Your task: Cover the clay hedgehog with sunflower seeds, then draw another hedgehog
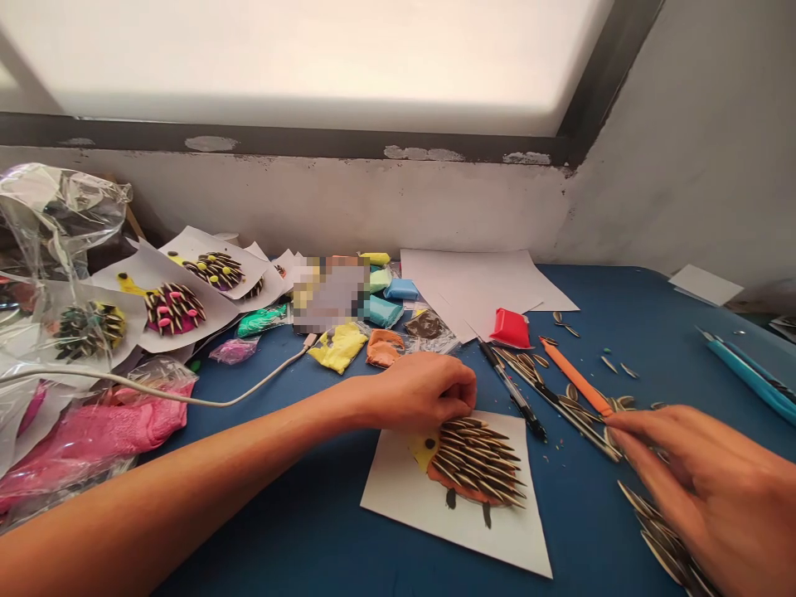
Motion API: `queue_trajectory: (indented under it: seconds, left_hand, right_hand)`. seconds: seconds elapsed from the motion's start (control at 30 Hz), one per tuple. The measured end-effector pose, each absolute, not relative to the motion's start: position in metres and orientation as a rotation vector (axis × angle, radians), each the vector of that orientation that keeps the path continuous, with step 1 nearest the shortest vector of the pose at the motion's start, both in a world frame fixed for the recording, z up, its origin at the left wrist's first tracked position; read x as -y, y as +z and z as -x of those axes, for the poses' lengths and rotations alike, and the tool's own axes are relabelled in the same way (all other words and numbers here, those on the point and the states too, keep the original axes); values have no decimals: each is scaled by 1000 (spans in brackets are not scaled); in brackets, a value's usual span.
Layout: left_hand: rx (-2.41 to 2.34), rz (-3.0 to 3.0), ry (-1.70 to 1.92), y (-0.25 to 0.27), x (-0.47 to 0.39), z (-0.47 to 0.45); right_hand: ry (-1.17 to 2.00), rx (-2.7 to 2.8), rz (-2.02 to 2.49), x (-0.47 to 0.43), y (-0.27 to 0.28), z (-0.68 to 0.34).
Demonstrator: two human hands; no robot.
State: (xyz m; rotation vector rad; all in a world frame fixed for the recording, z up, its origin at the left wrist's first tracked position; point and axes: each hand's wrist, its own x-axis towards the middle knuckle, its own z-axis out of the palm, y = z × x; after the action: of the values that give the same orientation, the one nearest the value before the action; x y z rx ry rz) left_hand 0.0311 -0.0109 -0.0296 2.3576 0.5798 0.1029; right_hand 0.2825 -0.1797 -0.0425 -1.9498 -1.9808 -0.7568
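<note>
Right hand (696,489): loose, fingers spread on seeds (668,543), desk near edge | left hand (429,390): pinching seed into hedgehog (476,460) | press gently, keep rows aligned.

No lettering, label, brand, number or sign can be read anywhere; the one patch among the clay packets is blurred.

A wide frosted window pane (298,50) glows white overhead, pouring soft daylight down. Its dark frame (279,141) shows patches of chipped paint. Below runs a scuffed grey plaster wall (373,203), turning the corner on the right. Underneath it all, a blue tabletop (311,531).
</note>
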Motion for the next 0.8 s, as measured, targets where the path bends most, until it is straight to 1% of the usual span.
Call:
queue_trajectory:
  seconds: [0.03,0.17,0.23,0.5,0.67,0.8]
  left_hand:
    - [-580,-2357,101,-30,11,-31]
    - [-577,-2356,94,-29,11,-30]
    - [-575,-2358,98,-29,11,-30]
    - [-583,-2387,95,-29,12,-30]
    - [-576,-2368,99,-31,11,-30]
    - [-577,-2377,93,-30,11,-29]
  right_hand:
    - [-707,1946,2018,178,-42,-289]
    - [-323,1884,2319,167,-35,-294]
    - [-228,1894,2409,161,-32,-291]
    - [-260,1979,2490,137,-25,-279]
    - [-302,2048,2372,127,-25,-281]
    - [-364,2002,2203,128,-19,-285]
